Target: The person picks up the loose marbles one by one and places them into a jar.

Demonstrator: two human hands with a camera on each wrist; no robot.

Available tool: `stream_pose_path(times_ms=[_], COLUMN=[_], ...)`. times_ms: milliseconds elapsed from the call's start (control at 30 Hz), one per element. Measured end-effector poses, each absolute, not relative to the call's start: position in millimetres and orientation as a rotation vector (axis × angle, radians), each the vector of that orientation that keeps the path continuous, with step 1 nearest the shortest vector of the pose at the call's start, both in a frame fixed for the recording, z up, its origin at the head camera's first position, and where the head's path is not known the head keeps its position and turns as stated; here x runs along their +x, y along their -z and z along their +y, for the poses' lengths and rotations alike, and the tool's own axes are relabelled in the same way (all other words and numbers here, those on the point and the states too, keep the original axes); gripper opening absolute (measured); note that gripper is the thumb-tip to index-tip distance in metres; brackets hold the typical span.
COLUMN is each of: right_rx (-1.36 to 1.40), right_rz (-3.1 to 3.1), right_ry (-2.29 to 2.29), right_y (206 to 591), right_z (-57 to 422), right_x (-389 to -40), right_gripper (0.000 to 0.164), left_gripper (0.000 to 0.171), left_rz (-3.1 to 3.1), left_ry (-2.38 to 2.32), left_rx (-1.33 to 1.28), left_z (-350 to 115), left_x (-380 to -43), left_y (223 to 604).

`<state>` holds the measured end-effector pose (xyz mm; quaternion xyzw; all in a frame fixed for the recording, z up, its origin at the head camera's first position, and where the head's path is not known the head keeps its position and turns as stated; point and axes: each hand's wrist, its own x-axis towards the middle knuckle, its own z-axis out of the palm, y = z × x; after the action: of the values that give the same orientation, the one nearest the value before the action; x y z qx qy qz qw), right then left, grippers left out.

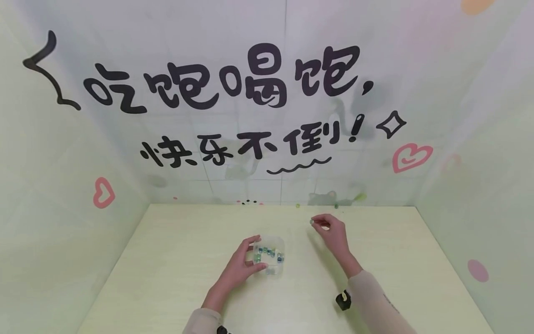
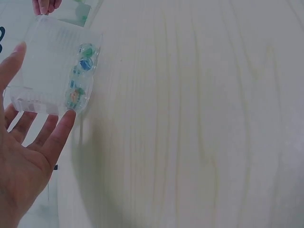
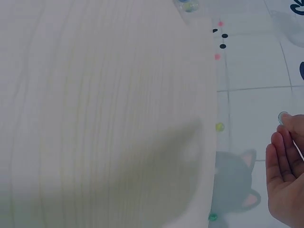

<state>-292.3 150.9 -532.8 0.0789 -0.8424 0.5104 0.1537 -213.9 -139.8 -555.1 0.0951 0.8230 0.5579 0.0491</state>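
Note:
My left hand (image 1: 243, 263) grips a clear plastic container (image 1: 278, 241), thumb at its near side and fingers round the far side. Several glass marbles (image 1: 265, 250) in blue and green lie inside it. The left wrist view shows this container (image 2: 50, 52) tilted, with its marbles (image 2: 86, 63) gathered along one wall and fingertips (image 2: 69, 117) against its edge. Off to the right, above the table, my right hand (image 1: 335, 234) pinches one small pale-green marble (image 1: 311, 222). In the right wrist view that marble (image 3: 283, 118) sits between thumb and index fingertip.
At the back edge of the pale wooden table (image 1: 167, 260) are a yellow-green marble (image 1: 298, 205) and a green marble (image 1: 336, 206). White printed sheeting (image 1: 246, 28) with black lettering rises behind the table and along both sides.

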Motion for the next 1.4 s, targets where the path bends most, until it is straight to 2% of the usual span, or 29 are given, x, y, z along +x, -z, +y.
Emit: stream_pose_path(times_ms=[900, 1400], right_rx=[0.314, 0.477], right_rz=[-2.406, -2.491], right_ry=[-1.579, -1.518], right_y=[534, 527], right_z=[115, 97], right_x=[-256, -241], right_gripper=[0.012, 0.016], left_gripper=[0.078, 0.077], left_rz=[2.498, 2.471], left_ry=[-1.711, -1.736], left_rx=[0.279, 0.267], left_z=[-141, -140], left_x=[-215, -215], left_y=[558, 555])
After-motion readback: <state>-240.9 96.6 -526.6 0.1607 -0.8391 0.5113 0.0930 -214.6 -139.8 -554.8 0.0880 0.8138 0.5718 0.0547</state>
